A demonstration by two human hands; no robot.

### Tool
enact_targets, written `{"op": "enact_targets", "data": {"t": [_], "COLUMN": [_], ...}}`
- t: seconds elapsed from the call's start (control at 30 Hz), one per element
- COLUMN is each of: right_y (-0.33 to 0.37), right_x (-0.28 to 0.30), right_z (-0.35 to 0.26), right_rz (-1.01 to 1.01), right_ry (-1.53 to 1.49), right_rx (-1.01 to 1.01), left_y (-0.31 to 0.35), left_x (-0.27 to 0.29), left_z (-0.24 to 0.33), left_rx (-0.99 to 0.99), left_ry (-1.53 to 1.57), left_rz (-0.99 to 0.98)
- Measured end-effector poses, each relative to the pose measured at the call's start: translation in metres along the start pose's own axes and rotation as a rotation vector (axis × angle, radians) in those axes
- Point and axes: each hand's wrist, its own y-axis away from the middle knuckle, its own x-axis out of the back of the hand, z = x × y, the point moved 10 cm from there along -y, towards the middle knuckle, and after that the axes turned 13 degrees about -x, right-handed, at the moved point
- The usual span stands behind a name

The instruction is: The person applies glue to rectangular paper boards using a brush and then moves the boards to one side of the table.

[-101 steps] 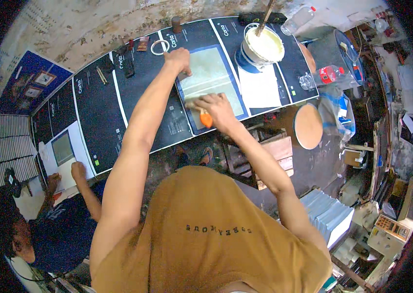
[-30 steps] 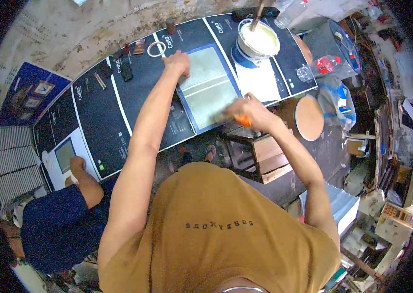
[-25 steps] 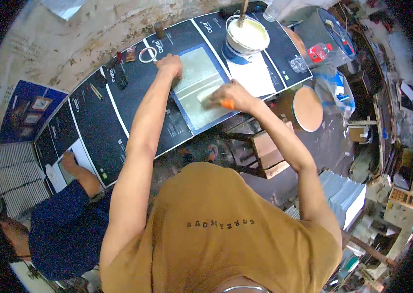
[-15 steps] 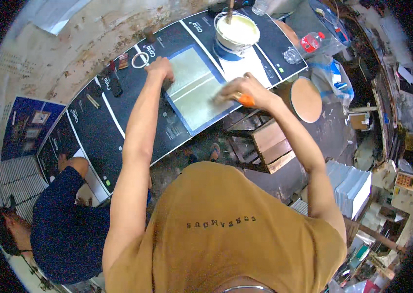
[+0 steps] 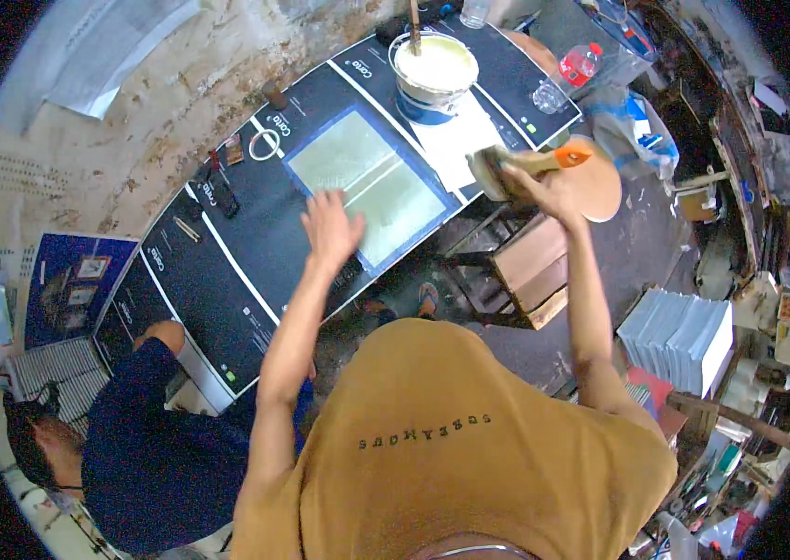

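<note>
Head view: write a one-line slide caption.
Brush in the right hand, beside a blue-edged sheet; left hand at the sheet's left edge.

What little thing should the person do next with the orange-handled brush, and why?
Maybe lay the brush down. The right hand holds it away from the blue-edged panel, whose pale surface looks coated, and the left hand is open at the panel's left side. That would probably free both hands.

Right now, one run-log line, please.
left hand: at blue-edged panel, contact unclear; right hand: holding brush, off panel; bucket: stick standing inside
</note>
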Motion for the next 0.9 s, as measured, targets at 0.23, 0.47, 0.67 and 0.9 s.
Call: {"op": "enact_targets", "data": {"t": [0.23,0.47,0.67,0.9], "right_y": [0.026,-0.024,0.009,-0.026], "right_x": [-0.14,-0.027,-0.128,-0.076], "right_z": [-0.009,0.063,0.031,0.062], "right_rz": [0.079,0.316,0.116,0.316], "right_ry": [-0.114,0.381,0.095,0.22], "right_rx": [0.175,-0.249,-0.063,-0.23], "left_y": [0.055,0.061,0.056,0.056], "left_x": [-0.022,-0.02,-0.027,-0.029], "left_z": [0.061,0.063,0.061,0.051], "left_rx": [-0.099,-0.087,-0.063,-0.103], "left_ry": [0.025,0.023,0.061,0.097], "left_rz": [-0.235,-0.296,-0.315,-0.32]}}
